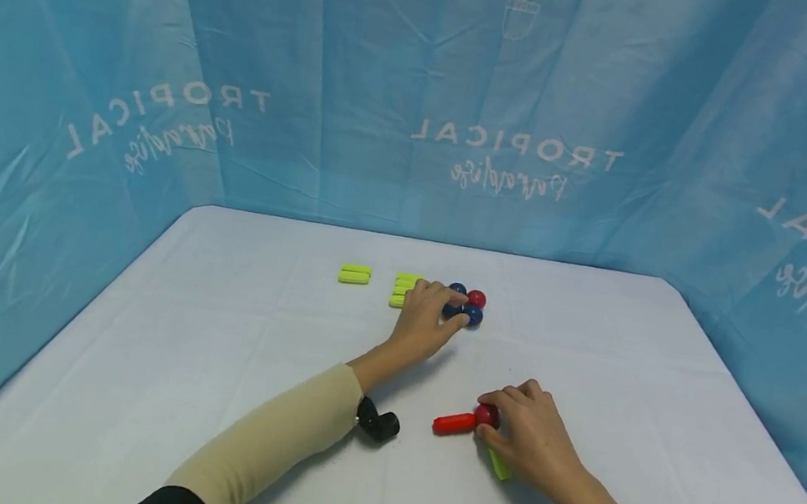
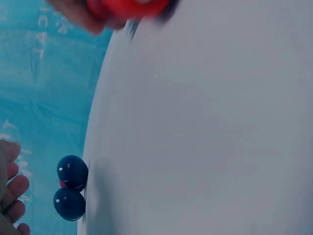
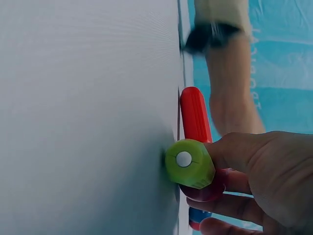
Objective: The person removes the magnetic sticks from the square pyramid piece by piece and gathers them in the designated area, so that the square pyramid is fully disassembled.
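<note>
Around you hangs a blue curtain (image 1: 425, 78) printed in white with "TROPICAL" in capitals and a script word beneath that is too loose to read; the print repeats at left, centre and right, with a potted plant outline above.

On the white tabletop (image 1: 212, 329), far left of the group, lie two yellow-green sticks (image 1: 354, 274) side by side. Just right of them is a short stack of more yellow-green sticks (image 1: 405, 288), partly hidden by your left hand (image 1: 427, 322). That hand reaches forward, its fingers resting on a cluster of glossy balls (image 1: 468, 305): dark blue ones and a red one, touching each other. Whether the fingers pinch a ball or only touch it cannot be told. The left wrist view shows two blue balls (image 2: 71, 187) stacked close at the tabletop's edge, fingertips beside them.

Nearer to you and to the right, your right hand (image 1: 532, 436) curls round a red ball (image 1: 486, 415) joined to a red stick (image 1: 453, 423) lying flat and pointing left. A yellow-green stick (image 3: 189, 163), with a small silver disc in its end, juts from under the same grip.
</note>
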{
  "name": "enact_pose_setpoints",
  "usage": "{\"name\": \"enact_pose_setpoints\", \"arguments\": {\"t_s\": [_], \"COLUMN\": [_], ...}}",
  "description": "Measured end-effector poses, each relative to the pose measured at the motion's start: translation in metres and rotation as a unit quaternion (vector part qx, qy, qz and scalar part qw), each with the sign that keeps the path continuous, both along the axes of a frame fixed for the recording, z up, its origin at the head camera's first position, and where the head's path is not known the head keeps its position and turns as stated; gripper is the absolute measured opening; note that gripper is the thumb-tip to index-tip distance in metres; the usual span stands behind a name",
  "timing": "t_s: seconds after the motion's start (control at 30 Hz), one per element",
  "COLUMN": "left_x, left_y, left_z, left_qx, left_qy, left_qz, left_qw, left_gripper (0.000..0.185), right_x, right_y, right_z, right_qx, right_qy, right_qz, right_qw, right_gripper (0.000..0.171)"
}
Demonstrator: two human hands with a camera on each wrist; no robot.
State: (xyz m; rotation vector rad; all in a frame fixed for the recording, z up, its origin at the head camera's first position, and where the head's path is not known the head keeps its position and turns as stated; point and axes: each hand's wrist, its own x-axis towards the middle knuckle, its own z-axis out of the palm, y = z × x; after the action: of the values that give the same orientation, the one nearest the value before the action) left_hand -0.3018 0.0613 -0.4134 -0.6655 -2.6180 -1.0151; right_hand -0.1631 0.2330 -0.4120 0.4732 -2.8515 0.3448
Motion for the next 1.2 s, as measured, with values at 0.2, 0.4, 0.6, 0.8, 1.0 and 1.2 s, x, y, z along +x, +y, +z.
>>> {"name": "enact_pose_setpoints", "arguments": {"t_s": [0.2, 0.4, 0.6, 0.8, 1.0, 1.2], "left_x": [0.048, 0.089, 0.106, 0.111, 0.111, 0.110], "left_y": [-0.039, -0.061, -0.058, -0.049, -0.046, -0.048], "left_z": [-0.001, -0.009, -0.018, -0.019, -0.020, -0.020], "left_qx": [0.068, 0.035, 0.006, 0.001, -0.003, -0.014], "left_qy": [-0.093, -0.175, -0.145, -0.109, -0.084, -0.065], "left_qz": [-0.039, -0.101, -0.118, -0.102, -0.087, -0.082], "left_qw": [0.9925, 0.9788, 0.9825, 0.9888, 0.9927, 0.9944], "left_gripper": [0.019, 0.028, 0.040, 0.033, 0.024, 0.019], "right_x": [0.000, -0.001, -0.002, -0.002, -0.002, -0.002], "right_y": [0.000, 0.000, -0.003, -0.006, -0.006, -0.005], "right_z": [-0.002, -0.004, -0.006, -0.006, -0.007, -0.008], "right_qx": [-0.025, -0.033, -0.050, -0.061, -0.068, -0.071], "right_qy": [-0.008, -0.014, -0.013, -0.016, -0.015, -0.012], "right_qz": [-0.007, -0.005, -0.005, 0.000, 0.013, 0.033], "right_qw": [1.000, 0.999, 0.999, 0.998, 0.998, 0.997], "right_gripper": [0.034, 0.035, 0.035, 0.033, 0.034, 0.034]}}
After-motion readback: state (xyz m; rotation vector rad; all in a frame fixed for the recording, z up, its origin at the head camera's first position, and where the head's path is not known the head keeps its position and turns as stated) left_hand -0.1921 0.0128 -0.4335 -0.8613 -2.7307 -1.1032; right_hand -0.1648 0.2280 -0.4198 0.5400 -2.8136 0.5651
